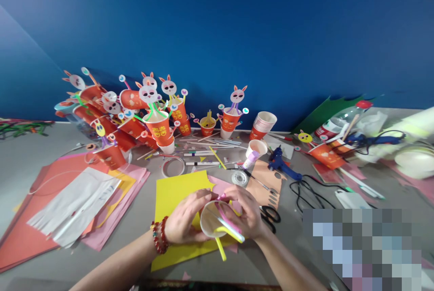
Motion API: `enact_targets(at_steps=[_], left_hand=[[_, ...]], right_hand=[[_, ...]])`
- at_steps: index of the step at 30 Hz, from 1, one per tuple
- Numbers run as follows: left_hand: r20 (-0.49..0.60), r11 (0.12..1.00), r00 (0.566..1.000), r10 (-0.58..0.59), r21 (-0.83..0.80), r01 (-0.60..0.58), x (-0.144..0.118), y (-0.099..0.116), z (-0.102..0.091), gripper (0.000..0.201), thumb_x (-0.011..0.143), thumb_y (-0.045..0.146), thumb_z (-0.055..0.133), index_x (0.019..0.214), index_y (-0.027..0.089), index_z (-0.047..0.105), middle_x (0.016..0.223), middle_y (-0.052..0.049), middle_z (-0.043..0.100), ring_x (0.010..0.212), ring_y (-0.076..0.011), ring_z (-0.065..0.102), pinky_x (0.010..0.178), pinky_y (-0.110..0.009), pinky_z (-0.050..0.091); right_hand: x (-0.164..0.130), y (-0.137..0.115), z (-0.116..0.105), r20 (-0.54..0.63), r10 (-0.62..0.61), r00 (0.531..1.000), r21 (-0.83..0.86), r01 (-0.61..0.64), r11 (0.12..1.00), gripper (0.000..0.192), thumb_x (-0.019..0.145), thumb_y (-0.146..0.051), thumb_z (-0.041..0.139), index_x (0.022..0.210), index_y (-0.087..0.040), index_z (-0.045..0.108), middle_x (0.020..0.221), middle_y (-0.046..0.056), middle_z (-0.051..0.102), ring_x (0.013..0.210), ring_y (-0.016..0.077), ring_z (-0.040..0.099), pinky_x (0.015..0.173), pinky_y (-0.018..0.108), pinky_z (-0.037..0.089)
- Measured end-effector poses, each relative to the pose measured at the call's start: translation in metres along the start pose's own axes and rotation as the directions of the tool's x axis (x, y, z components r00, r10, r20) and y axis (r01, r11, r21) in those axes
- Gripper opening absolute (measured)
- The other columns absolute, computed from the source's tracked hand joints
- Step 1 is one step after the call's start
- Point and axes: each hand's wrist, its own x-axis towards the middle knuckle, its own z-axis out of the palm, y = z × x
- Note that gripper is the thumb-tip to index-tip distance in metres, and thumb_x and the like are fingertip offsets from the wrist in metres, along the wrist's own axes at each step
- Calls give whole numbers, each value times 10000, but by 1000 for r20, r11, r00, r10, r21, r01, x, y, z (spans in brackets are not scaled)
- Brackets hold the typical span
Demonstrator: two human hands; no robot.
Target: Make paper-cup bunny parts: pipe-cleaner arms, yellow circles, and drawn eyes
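Just in front of me a paper cup is held tilted, its open mouth toward me. My left hand is closed round its left side. At the other side my right hand grips the cup's rim area, its fingers beside a pink drinking straw. A yellow straw pokes out below the cup, and more yellow and white straw ends stick out of its mouth. The far fingertips and the cup's outer wall are mostly hidden. Beneath lies a yellow paper sheet.
Red paper cups with rabbit faces crowd the back left. A cup stack, a blue glue gun, tape and black scissors lie beyond my hands. Coloured paper covers the left; a bottle lies back right.
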Motion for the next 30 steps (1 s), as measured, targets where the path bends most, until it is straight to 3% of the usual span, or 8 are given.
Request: enact_targets(at_steps=[6, 17, 24, 30], left_hand=[[1, 1000, 1000, 31, 1, -31, 1, -1, 1, 882, 836, 423, 717, 1524, 144, 239, 1288, -239, 585, 1232, -349, 554, 1023, -557, 466], [23, 1000, 1000, 10, 12, -10, -4, -2, 1, 882, 864, 449, 678, 1540, 149, 198, 1311, -254, 562, 1210, -331, 573, 941, -495, 536], [60, 985, 988, 143, 92, -149, 2, 0, -3, 867, 865, 377, 687, 1532, 105, 204, 1264, -252, 602, 1251, -336, 554, 978, -517, 519], [60, 991, 994, 89, 90, -95, -1, -1, -1, 888, 852, 400, 697, 1532, 113, 202, 1235, -254, 614, 1181, -328, 603, 910, -481, 560]], right_hand=[[3, -2, -1, -17, -60, 998, 11, 60, 998, 261, 831, -57, 618, 1042, -210, 625, 892, 70, 702, 824, 214, 672, 728, 340, 555], [6, 1, 0, 35, 27, 999, 112, -30, 993, 180, 851, -99, 634, 988, -216, 617, 850, 54, 677, 787, 195, 645, 714, 327, 527], [3, 6, 0, 74, 4, 997, 168, -16, 986, 132, 859, -150, 622, 974, -211, 646, 825, 56, 664, 774, 201, 625, 694, 331, 514], [4, 5, 0, 76, 10, 997, 80, -16, 997, 117, 845, -114, 647, 907, -213, 633, 782, 41, 662, 716, 178, 611, 658, 304, 495]])
